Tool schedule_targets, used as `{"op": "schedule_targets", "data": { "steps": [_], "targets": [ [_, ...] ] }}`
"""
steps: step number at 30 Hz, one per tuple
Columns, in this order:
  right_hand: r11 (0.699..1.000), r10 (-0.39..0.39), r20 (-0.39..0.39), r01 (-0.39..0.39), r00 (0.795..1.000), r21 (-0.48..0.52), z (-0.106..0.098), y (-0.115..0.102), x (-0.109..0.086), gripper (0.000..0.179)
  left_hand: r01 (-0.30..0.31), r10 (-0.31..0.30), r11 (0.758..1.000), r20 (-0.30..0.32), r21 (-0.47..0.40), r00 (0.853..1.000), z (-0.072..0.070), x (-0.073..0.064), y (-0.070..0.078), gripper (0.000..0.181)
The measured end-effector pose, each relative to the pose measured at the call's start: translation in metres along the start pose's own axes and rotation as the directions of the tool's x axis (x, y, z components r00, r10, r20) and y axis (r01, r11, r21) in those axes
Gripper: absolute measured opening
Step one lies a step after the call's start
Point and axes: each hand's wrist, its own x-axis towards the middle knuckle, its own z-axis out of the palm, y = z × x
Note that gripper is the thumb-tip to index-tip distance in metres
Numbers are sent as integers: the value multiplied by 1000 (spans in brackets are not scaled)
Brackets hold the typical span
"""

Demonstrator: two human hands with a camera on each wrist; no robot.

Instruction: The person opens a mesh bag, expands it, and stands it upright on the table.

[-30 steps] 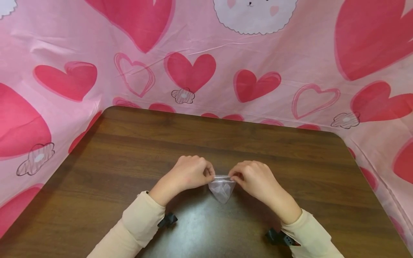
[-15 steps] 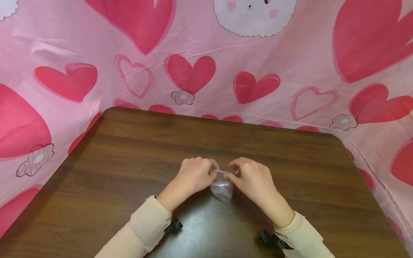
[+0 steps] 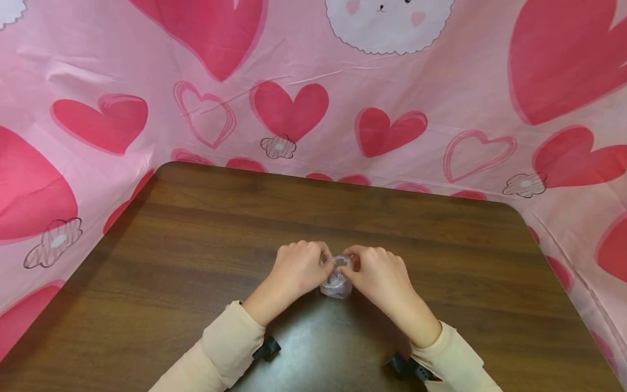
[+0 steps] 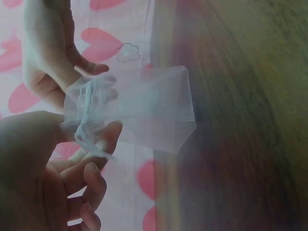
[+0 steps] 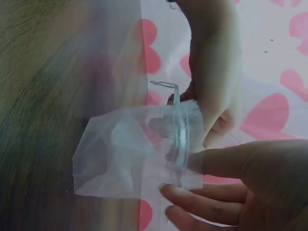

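A small sheer white organza drawstring pouch hangs between my hands at the middle of the table, its mouth parted into a rounded opening. My left hand pinches the left side of the mouth between thumb and fingers. On the opposite side, my right hand grips the rim, thumb toward the opening. In the left wrist view, a pale ribbon drawstring runs around the pouch's neck, with a loop dangling by my left fingertips. The right wrist view shows the see-through pouch body, with no contents visible in it.
A dark brown wooden table with rounded far corners lies under my hands. Pink cloth printed with red hearts surrounds its back and sides. Black wrist cameras stick out below both beige sleeves.
My hands have come closer together. The pouch mouth, stretched flat between them one second ago, has opened into a rounded shape, and the pouch's bottom has tilted up toward the hands in the head view.
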Motion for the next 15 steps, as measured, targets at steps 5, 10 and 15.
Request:
{"op": "schedule_targets", "data": {
  "steps": [5, 10, 15],
  "targets": [
    [1000, 7, 42, -7, 999, 0, 0, 1, -1, 22, 47, -47, 999, -21, -25, 999, -1, -1, -2, 8],
    [1000, 17, 39, -17, 999, -5, 0, 5, -2, 19, 63, -63, 997, -7, -33, 998, -3, -1, -5, 6],
    [1000, 21, 30, -21, 999, 3, -1, 10, -3, 12, 75, -75, 996, 6, -41, 997, -5, 0, -8, 4]
  ]
}}
